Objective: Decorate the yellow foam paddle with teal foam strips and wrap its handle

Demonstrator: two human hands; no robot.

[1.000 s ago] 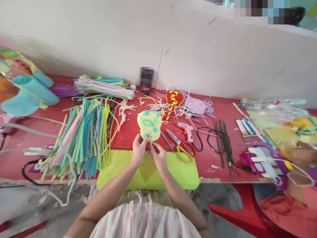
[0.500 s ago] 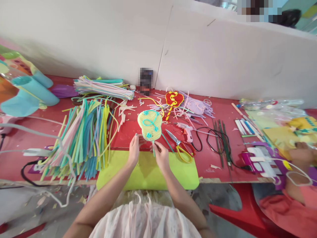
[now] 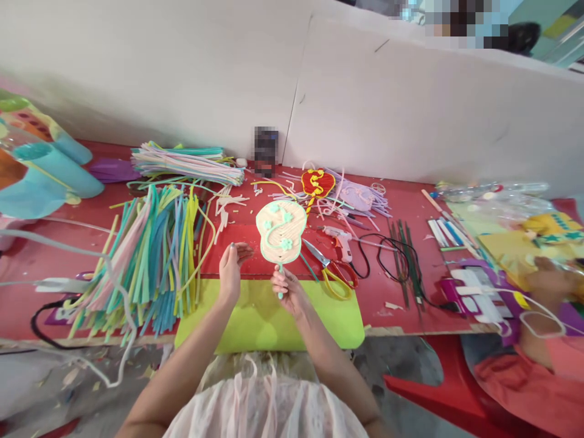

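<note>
Fan (image 3: pixel 281 232) turned to its other face; left hand (image 3: pixel 231 266) drawn away leftward, empty, loosely spread. Right hand (image 3: pixel 289 289) grips the handle (image 3: pixel 280 267), holding it at centre, left of the scissors (image 3: pixel 325 262). Probably light, soft-faced, bendable: take by the handle.

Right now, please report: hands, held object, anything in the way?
Right hand: holding cream lobed fan by mint-green handle. Left hand: open, apart. Possible obstacle, right: yellow-and-red-handled steel scissors.
</note>
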